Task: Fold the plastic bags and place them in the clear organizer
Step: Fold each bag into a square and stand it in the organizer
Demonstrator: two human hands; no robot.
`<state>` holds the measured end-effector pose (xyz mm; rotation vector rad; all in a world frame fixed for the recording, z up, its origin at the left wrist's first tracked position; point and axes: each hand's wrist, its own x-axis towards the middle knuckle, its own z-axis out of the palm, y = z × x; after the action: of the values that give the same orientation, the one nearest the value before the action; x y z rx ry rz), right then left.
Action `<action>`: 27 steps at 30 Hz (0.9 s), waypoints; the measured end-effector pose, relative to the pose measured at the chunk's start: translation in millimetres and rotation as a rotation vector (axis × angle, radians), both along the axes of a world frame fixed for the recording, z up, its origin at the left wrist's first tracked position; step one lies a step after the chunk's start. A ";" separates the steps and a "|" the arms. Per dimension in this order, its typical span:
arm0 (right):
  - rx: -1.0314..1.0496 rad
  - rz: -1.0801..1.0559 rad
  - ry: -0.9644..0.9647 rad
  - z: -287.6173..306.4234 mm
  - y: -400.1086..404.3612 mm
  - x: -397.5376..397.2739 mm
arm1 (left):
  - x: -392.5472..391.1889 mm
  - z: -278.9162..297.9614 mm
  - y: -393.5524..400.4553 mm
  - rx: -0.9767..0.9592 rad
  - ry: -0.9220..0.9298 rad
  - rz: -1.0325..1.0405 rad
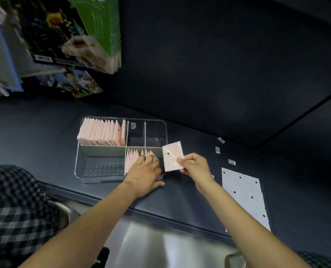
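The right hand (194,164) pinches a folded bag (172,156) beside the clear organizer (79,161); the left hand (145,170) presses the filed bags (133,158).

Tabletop (44,120): dark navy, matte, padded-looking.
Back wall (218,55): same dark panels, seam at right.
Upper left: colourful boxes (64,35), stacked.
Foreground: brushed-metal surface (160,246).

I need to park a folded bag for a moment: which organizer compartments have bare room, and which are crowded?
In the clear organizer, the near-left compartment is bare, as are the two small far-right compartments. The far-left compartment is packed with folded bags. The near-right one is crowded too: more bags, with the left hand on them. The right hand holds a folded bag.
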<state>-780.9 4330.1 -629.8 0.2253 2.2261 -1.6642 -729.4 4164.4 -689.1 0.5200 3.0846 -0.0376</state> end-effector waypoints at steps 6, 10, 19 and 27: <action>0.540 0.176 0.252 -10.8 -26.6 -5.1 | -5.6 -0.2 -16.3 -0.006 0.044 0.018; 0.804 0.214 0.370 -15.1 -41.7 0.2 | -3.4 0.3 -17.0 0.051 0.073 0.020; 0.889 0.286 0.281 -30.2 -59.0 14.0 | 9.8 3.8 -23.0 0.350 0.160 0.082; 0.523 0.388 0.271 -26.6 -30.0 26.2 | 7.9 -9.2 -13.8 0.119 -0.069 0.090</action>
<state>-754.7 4300.0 -656.5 -0.3088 2.6588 -0.9399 -721.6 4150.6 -698.3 0.3768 3.0521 0.1620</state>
